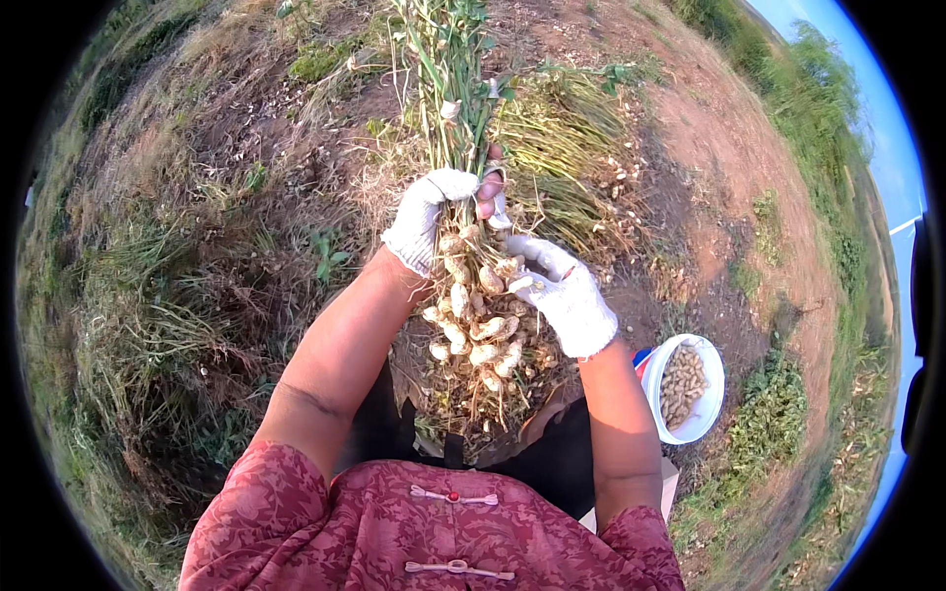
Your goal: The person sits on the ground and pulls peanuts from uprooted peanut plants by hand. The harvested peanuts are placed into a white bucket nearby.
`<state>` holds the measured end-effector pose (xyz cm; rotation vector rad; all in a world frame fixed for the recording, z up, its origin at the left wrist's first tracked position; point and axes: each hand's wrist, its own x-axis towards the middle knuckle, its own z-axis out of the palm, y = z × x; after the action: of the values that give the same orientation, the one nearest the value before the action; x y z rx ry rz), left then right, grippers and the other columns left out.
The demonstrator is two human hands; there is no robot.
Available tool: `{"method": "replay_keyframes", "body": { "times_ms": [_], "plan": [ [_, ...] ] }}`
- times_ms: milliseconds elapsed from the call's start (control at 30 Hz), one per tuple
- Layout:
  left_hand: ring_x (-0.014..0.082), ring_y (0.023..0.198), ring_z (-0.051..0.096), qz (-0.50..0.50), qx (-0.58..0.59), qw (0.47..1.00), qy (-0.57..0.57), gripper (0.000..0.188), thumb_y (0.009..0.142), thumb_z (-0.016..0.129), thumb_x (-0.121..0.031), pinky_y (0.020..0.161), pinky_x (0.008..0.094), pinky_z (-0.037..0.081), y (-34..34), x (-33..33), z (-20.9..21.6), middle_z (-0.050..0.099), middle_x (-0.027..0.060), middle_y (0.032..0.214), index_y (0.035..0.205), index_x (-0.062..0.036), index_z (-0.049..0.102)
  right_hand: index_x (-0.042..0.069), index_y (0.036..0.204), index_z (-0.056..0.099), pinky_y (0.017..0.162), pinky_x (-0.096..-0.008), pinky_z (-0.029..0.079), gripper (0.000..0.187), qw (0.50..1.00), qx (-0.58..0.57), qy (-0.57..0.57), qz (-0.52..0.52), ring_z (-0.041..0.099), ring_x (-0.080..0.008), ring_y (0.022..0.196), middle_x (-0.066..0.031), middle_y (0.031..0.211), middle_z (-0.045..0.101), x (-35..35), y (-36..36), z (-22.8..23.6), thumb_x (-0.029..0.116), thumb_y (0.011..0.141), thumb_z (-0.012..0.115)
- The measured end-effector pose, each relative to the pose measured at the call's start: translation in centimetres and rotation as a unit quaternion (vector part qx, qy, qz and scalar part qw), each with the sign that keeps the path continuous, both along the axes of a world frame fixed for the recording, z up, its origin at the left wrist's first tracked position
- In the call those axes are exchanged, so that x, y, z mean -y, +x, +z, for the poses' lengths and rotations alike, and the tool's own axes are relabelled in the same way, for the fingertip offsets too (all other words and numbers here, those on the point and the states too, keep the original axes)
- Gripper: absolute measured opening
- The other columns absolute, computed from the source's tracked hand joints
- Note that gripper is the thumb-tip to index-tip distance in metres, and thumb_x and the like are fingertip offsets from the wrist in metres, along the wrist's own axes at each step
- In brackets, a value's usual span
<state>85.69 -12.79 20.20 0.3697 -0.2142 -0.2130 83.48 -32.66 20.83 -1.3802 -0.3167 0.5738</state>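
Note:
My left hand (439, 212), in a white knit glove with some fingertips bare, is closed around the stems of a bunch of peanut plants (453, 89). The leafy green stems point away from me. Below the fist hangs a thick cluster of pale peanuts (483, 330), still on their roots. My right hand (562, 291), gloved in white too, is at the cluster's upper right side. Its thumb and fingers curve in onto peanuts there, leaving a small gap at the base of the thumb. The exact grip of those fingertips is partly hidden.
A white bucket (717, 394) partly filled with peanuts stands to my right, beside my forearm. Ahead lies a heap of pulled peanut plants (567, 148). Dry weeds (158, 325) cover the ground at left, and bare reddish soil (700, 138) stretches off at right.

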Motion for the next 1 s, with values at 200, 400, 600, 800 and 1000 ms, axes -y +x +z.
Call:
{"method": "replay_keyframes", "body": {
  "times_ms": [200,400,600,800,1000],
  "plan": [
    [0.0188,0.069,0.055,0.052,-0.02,0.995,0.077,0.043,0.078,0.059,-0.009,0.069,0.0333,0.047,0.2,0.5,-0.2,0.056,0.008,0.079,0.119,0.002,0.049,-0.003,0.112,0.059,0.074,-0.0228,0.049,0.021,0.987,0.1,-0.114,-0.06,0.061,-0.0116,0.085,-0.0052,0.1,0.064,0.4,0.9,-1.6,-0.001,0.09,0.056],
    [0.0174,0.068,0.056,0.074,-0.079,0.985,0.138,0.042,0.078,0.059,-0.005,0.066,0.031,0.048,0.2,1.0,-0.4,0.056,0.0072,0.08,0.119,0.0009,0.048,0.003,0.103,0.064,0.073,-0.0294,0.049,0.016,0.867,0.363,-0.279,-0.195,0.062,-0.0129,0.08,-0.0076,0.082,0.065,0.4,2.1,-1.1,0.002,0.088,0.058],
    [0.0134,0.064,0.055,0.083,-0.088,0.98,0.158,0.039,0.08,0.057,-0.004,0.056,0.0233,0.049,-0.8,1.0,1.1,0.056,0.0064,0.08,0.118,0.0013,0.049,0.007,0.082,0.058,0.057,-0.0271,0.046,0.017,0.943,0.017,0.139,-0.302,0.056,-0.0147,0.062,-0.0029,0.069,0.056,6.4,7.7,-4.6,0.021,0.091,0.058],
    [0.0153,0.063,0.057,0.185,-0.101,0.951,0.228,0.032,0.078,0.059,-0.004,0.063,0.0339,0.053,0.5,-1.1,-0.5,0.057,0.0057,0.077,0.108,-0.0001,0.053,0.007,0.096,0.056,0.043,-0.0263,0.051,0.022,0.88,-0.198,0.227,-0.367,0.062,-0.0258,0.067,-0.0147,0.099,0.066,5.6,5.1,2.2,0.029,0.094,0.056],
    [0.0194,0.063,0.058,0.227,-0.079,0.922,0.303,0.023,0.078,0.061,-0.007,0.061,0.032,0.05,-0.3,0.4,0.4,0.057,0.0082,0.07,0.098,-0.003,0.051,0.006,0.102,0.065,0.036,-0.0197,0.032,0.022,0.991,-0.033,-0.002,-0.127,0.047,-0.0057,0.044,-0.0006,0.068,0.061,2.2,0.6,1.7,0.021,0.087,0.068]
  ]
}}
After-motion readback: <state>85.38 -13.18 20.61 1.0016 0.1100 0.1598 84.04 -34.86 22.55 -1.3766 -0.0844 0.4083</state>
